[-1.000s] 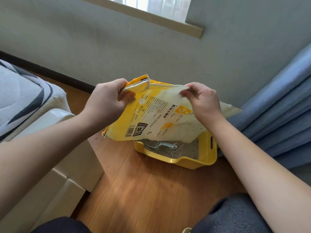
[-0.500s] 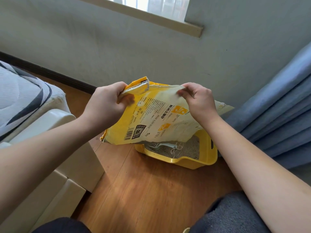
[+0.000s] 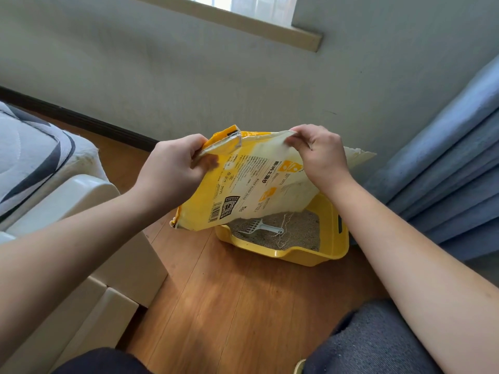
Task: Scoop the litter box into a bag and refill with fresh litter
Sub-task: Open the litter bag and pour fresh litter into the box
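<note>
Head view first: the person holds a yellow and white litter bag [image 3: 251, 182] up over the yellow litter box [image 3: 330, 249], which sits on the wood floor [image 3: 229, 306] close to the wall, just beside the blue curtain [image 3: 445, 171]. The left hand [image 3: 172, 171] has its fingers curled round the bag's upper left corner, and the right hand [image 3: 321, 155] pinches the top edge further along — both grips look firm. The bag hangs tilted, its lower edge dipping over the far side of the box, and it looks slack and thin, so I'd guess little is left inside, though its mouth is hidden from here.

As for progress, I'd judge the refill step is under way or nearly over. Grey litter [image 3: 294, 230] already covers the box floor in a fairly even layer, and a small pale scoop [image 3: 260, 228] lies on top of it with a thin string trailing beside it. No grains can be seen falling. Whether the scooping into a waste bag got done I cannot tell — no such bag is in sight. Left to do, it seems: empty or set down the bag, lift out the scoop and level the litter
</note>
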